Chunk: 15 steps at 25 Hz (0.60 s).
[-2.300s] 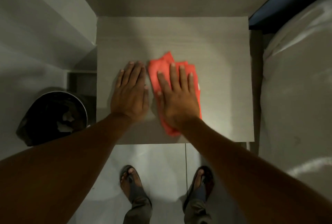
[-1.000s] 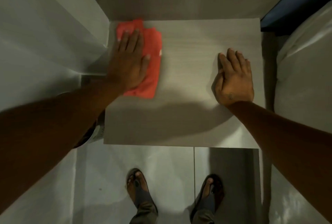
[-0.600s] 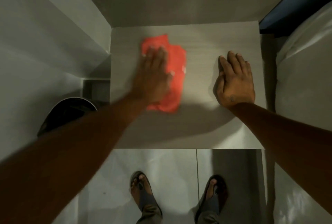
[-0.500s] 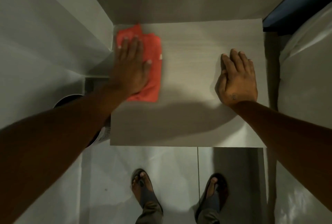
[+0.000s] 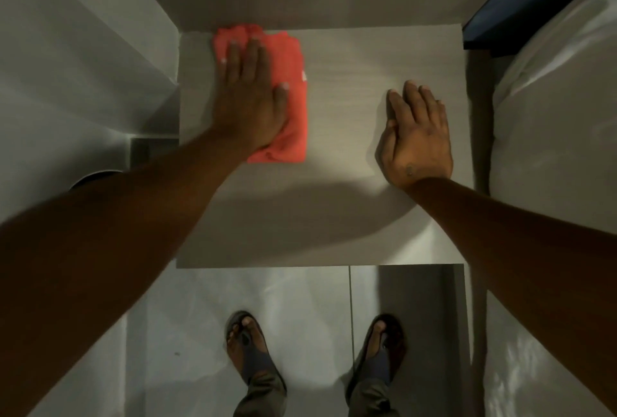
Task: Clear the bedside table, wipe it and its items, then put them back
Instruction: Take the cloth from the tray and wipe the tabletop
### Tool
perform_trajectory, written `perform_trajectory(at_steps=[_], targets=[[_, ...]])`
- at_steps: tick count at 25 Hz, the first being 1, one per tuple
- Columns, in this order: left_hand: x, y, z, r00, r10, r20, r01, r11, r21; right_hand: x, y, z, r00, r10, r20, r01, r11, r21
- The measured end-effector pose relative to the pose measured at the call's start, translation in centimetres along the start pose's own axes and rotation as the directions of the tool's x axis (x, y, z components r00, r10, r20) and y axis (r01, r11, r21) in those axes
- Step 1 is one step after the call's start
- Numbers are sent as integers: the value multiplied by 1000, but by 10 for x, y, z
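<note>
The bedside table (image 5: 350,223) is a pale wood-grain square top with nothing on it but a cloth and my hands. A folded red cloth (image 5: 290,99) lies at the table's back left. My left hand (image 5: 250,99) presses flat on the cloth, fingers together and pointing to the back wall. My right hand (image 5: 414,139) rests flat on the bare top near the right edge, fingers straight, holding nothing.
A white-covered bed (image 5: 554,122) runs along the table's right side. Walls close in behind and to the left. A dark bin (image 5: 90,177) peeks out by the left arm. My sandalled feet (image 5: 247,353) stand on the tiled floor in front.
The cloth passed from my right hand to my left. My left hand swept it between the back left corner and the middle; it now sits at back left. My right hand stayed flat.
</note>
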<state>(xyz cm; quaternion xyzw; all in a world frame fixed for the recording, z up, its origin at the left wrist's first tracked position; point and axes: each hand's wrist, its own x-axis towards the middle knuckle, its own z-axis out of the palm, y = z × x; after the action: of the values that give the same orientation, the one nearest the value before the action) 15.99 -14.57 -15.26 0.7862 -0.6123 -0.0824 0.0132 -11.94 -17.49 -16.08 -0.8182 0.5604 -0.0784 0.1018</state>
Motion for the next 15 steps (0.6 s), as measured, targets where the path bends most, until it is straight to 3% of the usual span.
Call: perform_trajectory(at_steps=[3, 5, 9, 13, 15], targets=[[-79, 54, 10, 951, 304, 53, -305, 952, 11, 1, 0, -1, 1000, -3, -28, 3, 1000, 26], [-146, 46, 10, 896, 429, 118, -432, 902, 0, 1, -2, 0, 1000, -3, -31, 4, 1000, 24], [-103, 18, 8, 938, 335, 88, -341, 938, 63, 2, 2, 1, 1000, -6, -27, 6, 1000, 2], [-59, 65, 9, 926, 353, 134, -359, 933, 24, 1, 0, 4, 999, 20, -25, -20, 999, 27], [-68, 76, 4, 936, 339, 92, -340, 940, -10, 0, -3, 1, 999, 33, -36, -31, 998, 50]])
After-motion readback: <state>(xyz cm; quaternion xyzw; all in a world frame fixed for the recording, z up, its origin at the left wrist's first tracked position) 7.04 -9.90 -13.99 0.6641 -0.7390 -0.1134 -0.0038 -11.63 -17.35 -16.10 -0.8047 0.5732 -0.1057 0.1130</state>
